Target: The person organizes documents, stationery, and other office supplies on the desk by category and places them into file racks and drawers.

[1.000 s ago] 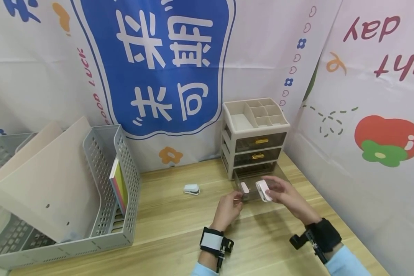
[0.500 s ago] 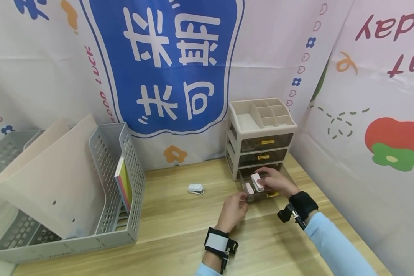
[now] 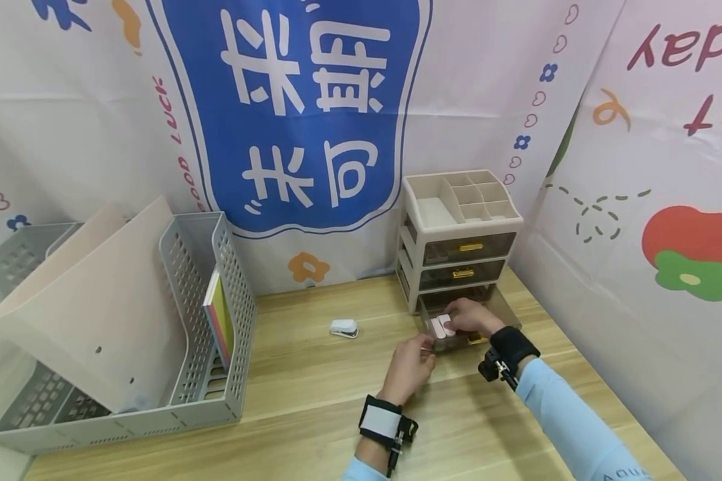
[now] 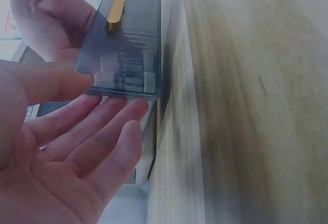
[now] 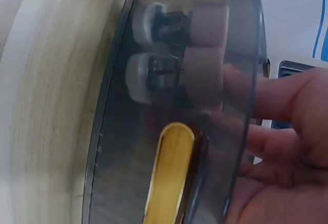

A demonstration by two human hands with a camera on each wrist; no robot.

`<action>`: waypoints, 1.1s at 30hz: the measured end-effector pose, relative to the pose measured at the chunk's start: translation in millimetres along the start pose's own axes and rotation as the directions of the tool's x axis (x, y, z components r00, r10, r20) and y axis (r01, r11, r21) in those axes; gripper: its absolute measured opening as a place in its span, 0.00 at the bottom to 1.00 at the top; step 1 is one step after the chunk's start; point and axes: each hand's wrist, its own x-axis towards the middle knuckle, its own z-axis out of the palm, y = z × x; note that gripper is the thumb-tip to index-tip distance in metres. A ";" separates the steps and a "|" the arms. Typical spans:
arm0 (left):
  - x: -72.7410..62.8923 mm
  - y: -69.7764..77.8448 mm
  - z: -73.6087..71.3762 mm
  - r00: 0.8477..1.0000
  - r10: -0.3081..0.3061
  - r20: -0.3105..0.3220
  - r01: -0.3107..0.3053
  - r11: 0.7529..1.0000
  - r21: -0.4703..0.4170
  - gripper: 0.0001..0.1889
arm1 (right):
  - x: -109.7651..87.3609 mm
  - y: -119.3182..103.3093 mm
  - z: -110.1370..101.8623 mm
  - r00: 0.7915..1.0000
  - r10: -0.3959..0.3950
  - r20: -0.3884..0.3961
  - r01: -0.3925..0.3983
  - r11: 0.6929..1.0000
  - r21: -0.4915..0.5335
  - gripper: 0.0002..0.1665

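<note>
Two small pink-and-white staplers lie side by side in the pulled-out bottom drawer (image 3: 508, 307), which is smoky and see-through. My right hand (image 3: 472, 316) reaches into the drawer and holds the right stapler (image 3: 448, 325); in the right wrist view its fingertip meets the pink top of that stapler (image 5: 202, 78). Close beside it is the left stapler (image 5: 207, 25). My left hand (image 3: 408, 367) pinches the drawer's front left corner, thumb on one side and fingers on the other. The gold handle (image 4: 116, 13) shows on the drawer front.
The cream drawer unit (image 3: 415, 267) has a divided top tray and two closed upper drawers. A white stapler (image 3: 344, 328) lies on the wooden table (image 3: 313, 374). At left stands a grey file rack (image 3: 222, 401) with pale folders (image 3: 102, 314) and colourful booklets (image 3: 218, 317).
My right hand has carried the pink stapler from above the drawer's front down into it, beside the other one. My left hand stays at the drawer corner. The head view has shifted slightly.
</note>
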 end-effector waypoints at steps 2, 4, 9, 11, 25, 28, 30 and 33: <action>-0.5 0.5 -1.4 1.000 -0.003 -0.003 0.003 1.000 0.005 0.13 | 0.3 -2.3 -0.9 1.000 -0.003 0.001 0.003 0.999 -0.045 0.24; -1.1 1.1 -3.1 1.000 -0.004 -0.007 0.004 1.000 0.011 0.13 | -0.1 -5.4 -2.1 1.000 -0.008 0.006 0.009 0.995 -0.095 0.23; -2.3 0.6 -5.8 1.000 -0.011 -0.007 0.011 1.000 0.017 0.13 | -1.2 -11.5 -2.9 0.999 0.000 0.053 0.009 0.986 -0.166 0.24; -3.0 -0.5 -6.0 1.000 -0.019 0.000 0.019 1.000 0.017 0.14 | -0.5 -11.8 -2.4 0.997 0.003 0.079 0.010 0.986 -0.167 0.24; -9.5 9.0 -18.5 0.997 -0.026 0.076 0.023 0.999 0.042 0.17 | -16.0 -32.3 2.1 0.977 -0.123 -0.174 0.120 0.992 -0.029 0.27; -11.6 12.1 -27.8 0.998 0.001 0.067 -0.004 0.999 0.046 0.18 | -22.7 -56.6 1.8 0.939 -0.225 -0.259 0.233 0.972 -0.001 0.19; -14.4 12.7 -37.5 0.998 0.005 0.056 -0.007 0.999 0.047 0.17 | -25.1 -73.4 3.0 0.921 -0.294 -0.256 0.304 0.953 -0.001 0.17; -19.5 10.8 -56.8 0.999 -0.008 0.034 0.007 0.999 0.035 0.16 | -24.2 -93.5 6.9 0.914 -0.335 -0.231 0.347 0.938 0.015 0.18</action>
